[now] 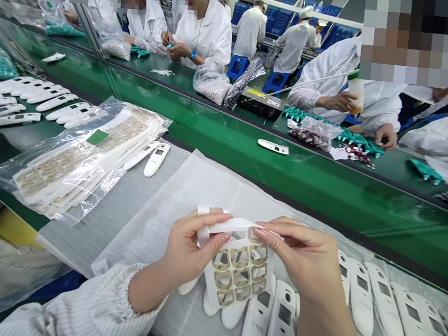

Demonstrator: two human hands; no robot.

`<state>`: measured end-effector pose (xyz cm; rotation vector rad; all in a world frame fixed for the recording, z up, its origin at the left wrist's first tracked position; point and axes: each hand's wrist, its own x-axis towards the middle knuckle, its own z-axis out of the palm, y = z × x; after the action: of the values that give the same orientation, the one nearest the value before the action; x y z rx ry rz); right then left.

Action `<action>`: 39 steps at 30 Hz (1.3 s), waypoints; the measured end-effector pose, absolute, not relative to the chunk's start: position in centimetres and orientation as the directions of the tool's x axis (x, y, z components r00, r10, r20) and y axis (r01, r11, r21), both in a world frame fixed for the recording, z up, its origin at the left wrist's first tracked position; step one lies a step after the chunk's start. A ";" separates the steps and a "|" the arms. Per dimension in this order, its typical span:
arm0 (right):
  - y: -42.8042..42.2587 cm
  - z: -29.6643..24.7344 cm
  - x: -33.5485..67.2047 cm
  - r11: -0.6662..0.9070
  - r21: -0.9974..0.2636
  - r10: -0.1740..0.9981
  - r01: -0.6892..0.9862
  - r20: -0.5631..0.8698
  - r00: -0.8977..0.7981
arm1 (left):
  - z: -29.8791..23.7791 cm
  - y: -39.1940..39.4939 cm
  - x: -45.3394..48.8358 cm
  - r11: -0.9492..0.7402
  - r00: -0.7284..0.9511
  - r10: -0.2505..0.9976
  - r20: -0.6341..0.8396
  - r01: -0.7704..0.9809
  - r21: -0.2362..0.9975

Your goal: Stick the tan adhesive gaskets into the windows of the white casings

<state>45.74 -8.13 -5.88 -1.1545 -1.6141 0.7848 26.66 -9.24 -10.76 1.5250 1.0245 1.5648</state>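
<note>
Between my two hands hangs a white backing sheet (239, 269) carrying rows of tan, frame-shaped adhesive stickers. My left hand (195, 244) pinches its upper left edge, where the sheet is folded over. With thumb and fingers closed, my right hand (299, 249) grips the upper right corner near one sticker. Whether a single sticker is lifted off there, I cannot tell. Just below the sheet lie several white thermometer housings (257, 319), each with a small display window; the sheet and my hands partly cover them.
More white housings (383, 299) line the right side. A clear plastic bag (78, 159) of sticker sheets lies at left, housings (37, 89) beyond it. One housing (272, 147) sits on the green conveyor belt (211, 135). Co-workers in white coats (205, 29) work across the belt.
</note>
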 end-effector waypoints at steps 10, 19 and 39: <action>-8.2 -6.1 45.1 0.554 -0.635 0.781 0.539 0.621 -0.071 | -11.1 -9.0 26.5 -0.352 -0.082 0.933 0.350 -0.007 0.936; -8.7 -5.9 45.1 0.705 -0.141 0.475 0.695 0.821 -0.315 | -11.5 -9.1 26.5 -0.346 -0.097 0.936 0.338 -0.084 0.935; -8.9 -5.8 44.4 0.710 -0.252 0.540 0.658 0.795 -0.278 | -10.3 -9.5 26.5 -0.611 -0.140 0.747 0.650 0.238 0.755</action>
<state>44.38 -8.91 -5.79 -0.9211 -1.9537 -0.1540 26.53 -9.54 -10.29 1.7503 1.1026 1.8021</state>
